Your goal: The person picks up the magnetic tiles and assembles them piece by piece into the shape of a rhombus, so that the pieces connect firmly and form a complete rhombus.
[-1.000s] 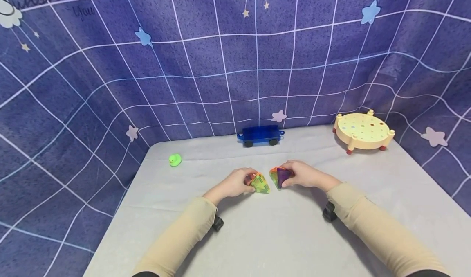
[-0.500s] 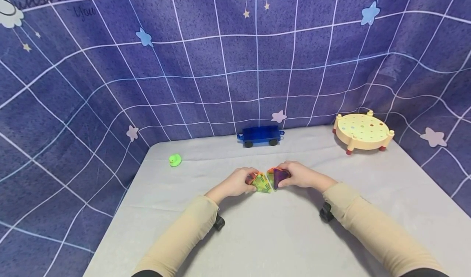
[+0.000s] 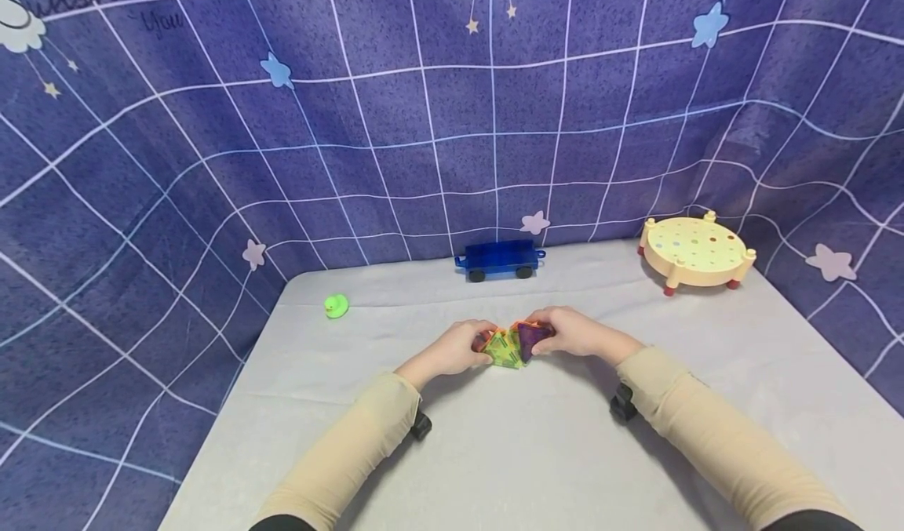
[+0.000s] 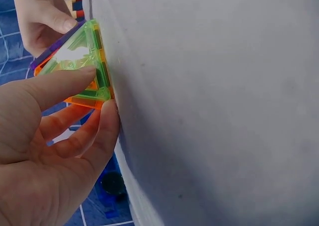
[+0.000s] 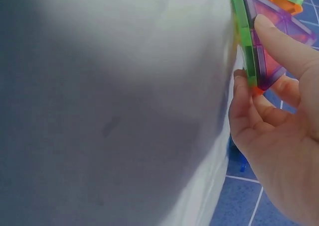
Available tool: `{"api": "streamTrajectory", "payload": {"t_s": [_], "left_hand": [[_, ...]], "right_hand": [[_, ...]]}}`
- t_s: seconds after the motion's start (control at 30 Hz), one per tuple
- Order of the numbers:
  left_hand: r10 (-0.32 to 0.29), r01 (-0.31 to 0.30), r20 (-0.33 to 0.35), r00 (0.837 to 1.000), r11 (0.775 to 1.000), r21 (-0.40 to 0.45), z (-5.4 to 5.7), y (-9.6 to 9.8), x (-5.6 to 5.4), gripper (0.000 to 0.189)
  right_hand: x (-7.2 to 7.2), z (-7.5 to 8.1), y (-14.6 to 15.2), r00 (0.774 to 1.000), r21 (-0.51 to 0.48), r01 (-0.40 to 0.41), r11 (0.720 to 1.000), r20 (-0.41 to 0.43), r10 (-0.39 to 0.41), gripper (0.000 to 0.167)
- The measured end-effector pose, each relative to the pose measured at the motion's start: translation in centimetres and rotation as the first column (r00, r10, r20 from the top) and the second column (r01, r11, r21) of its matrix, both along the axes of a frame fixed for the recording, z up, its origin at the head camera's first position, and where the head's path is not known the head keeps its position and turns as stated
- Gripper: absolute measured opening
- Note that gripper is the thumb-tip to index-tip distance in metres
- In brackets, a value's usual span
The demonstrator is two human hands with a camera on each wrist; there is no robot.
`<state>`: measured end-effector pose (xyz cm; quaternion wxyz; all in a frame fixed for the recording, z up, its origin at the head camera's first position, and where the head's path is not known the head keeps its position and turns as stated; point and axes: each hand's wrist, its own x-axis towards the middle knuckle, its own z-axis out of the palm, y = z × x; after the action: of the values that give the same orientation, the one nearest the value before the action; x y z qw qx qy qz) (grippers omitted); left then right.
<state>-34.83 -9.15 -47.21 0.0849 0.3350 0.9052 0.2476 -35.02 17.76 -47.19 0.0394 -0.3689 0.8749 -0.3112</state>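
My left hand (image 3: 454,349) grips a small pyramid of see-through magnetic tiles, whose green triangle (image 3: 503,350) faces the front. In the left wrist view the thumb presses that green face (image 4: 75,56), and orange tiles show beneath it. Opposite, my right hand (image 3: 575,332) pinches a second magnetic-tile pyramid with a purple triangle (image 3: 533,342) outward. The right wrist view has the thumb on the purple face (image 5: 274,42), with a green tile along its base side. The two pyramids meet edge to edge just over the middle of the table.
Behind the hands a blue toy wagon (image 3: 501,259) with black wheels stands by the curtain. A green rubber duck (image 3: 336,306) sits at the left. Back right is a round cream toy table (image 3: 695,252) with red-tipped feet. A grid-patterned curtain (image 3: 395,123) surrounds the grey tabletop (image 3: 508,452).
My right hand has moved left with the purple-faced pyramid, closing the gap to the green-faced one. The left hand has shifted only slightly to the right.
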Motion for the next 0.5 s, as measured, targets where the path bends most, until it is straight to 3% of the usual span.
{"api": "streamTrajectory", "payload": {"t_s": [0.13,0.5], "left_hand": [[0.001,-0.001,0.000,1.000,1.000,0.000,0.03,0.03,0.01,0.051],[0.023,-0.023,0.006,1.000,1.000,0.007,0.18,0.08,0.37,0.054]], "right_hand": [[-0.20,0.46,-0.03,1.000,-0.011,0.001,1.000,0.031,0.000,0.036],[-0.44,1.06,-0.62,0.999,-0.011,0.043,0.999,0.019,-0.043,0.032]]}}
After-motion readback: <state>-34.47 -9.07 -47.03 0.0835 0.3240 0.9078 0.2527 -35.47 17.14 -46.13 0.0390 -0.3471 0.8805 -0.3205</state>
